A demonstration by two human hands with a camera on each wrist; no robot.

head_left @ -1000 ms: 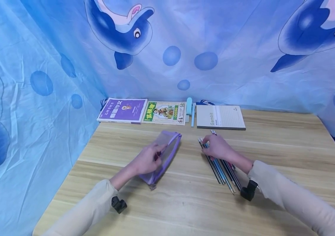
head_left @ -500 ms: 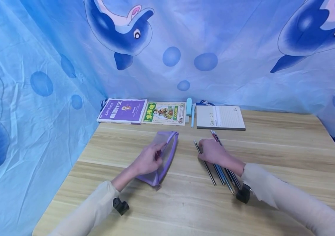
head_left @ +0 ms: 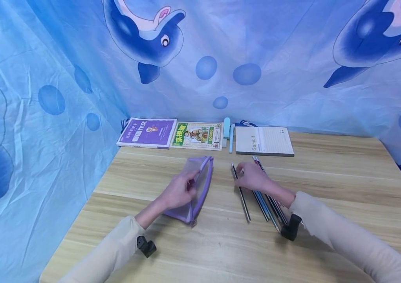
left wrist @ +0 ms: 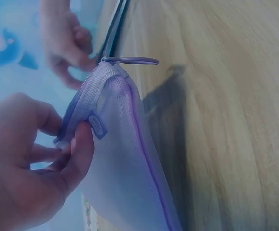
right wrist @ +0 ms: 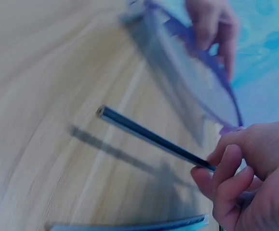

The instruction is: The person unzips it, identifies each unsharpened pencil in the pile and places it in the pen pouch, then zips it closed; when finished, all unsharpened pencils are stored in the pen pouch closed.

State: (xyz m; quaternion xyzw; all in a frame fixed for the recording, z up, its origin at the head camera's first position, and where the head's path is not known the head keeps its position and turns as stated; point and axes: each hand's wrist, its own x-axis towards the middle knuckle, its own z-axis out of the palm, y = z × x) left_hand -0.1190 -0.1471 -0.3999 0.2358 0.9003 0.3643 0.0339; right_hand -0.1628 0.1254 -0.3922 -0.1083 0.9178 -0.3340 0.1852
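My left hand [head_left: 180,192] pinches the zipper edge of a translucent purple pencil pouch [head_left: 195,188] and holds it up on edge off the wooden table [head_left: 327,173]; the left wrist view shows thumb and fingers on the pouch [left wrist: 125,159] rim. My right hand [head_left: 253,177] pinches one dark pencil [head_left: 240,193], lifted at its near end, as the right wrist view shows of the pencil [right wrist: 149,137]. Several more pencils [head_left: 269,204] lie under and beside that hand.
Along the table's far edge lie a purple book [head_left: 147,133], a green-and-yellow book [head_left: 197,135], a light blue pen and small holder [head_left: 227,131], and a grey Gambit notepad [head_left: 264,140]. Blue dolphin-print cloth [head_left: 221,59] walls in the back and sides.
My right hand has drawn one dark pencil out of the bunch and shifted it left toward the pouch. The left hand has turned the pouch slightly, still gripping it.
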